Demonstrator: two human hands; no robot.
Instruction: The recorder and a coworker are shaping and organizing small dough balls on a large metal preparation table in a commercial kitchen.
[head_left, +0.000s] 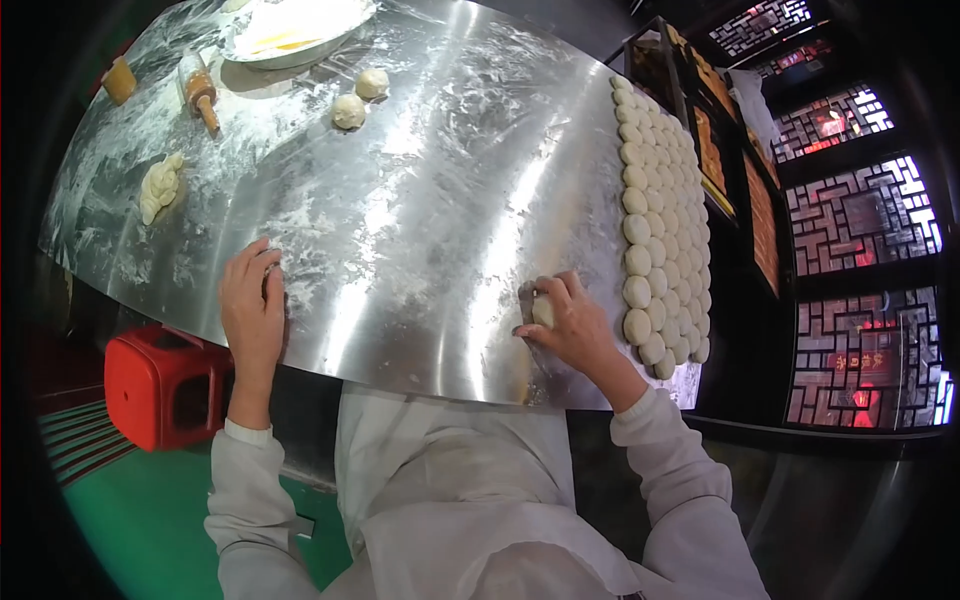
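My right hand (566, 319) curls around a pale dough ball (543, 310) on the floured steel worktable (420, 300), near its front edge. My left hand (253, 300) rests at the table's front left with the fingers bent; whether anything lies under its palm is hidden. To the right of my right hand, many round dough pieces (652, 225) stand in close rows. Beyond my left hand sits an irregular lump of dough (160, 189). Two dough balls (349, 111) lie farther back, side by side.
A rolling pin (199, 91) lies at the back left, beside a wide metal bowl (289, 56) with white flour. A dough scraper (118, 81) is at the left edge. A red plastic stool (150, 386) stands below the table. Trays of baked goods (761, 217) are at the right.
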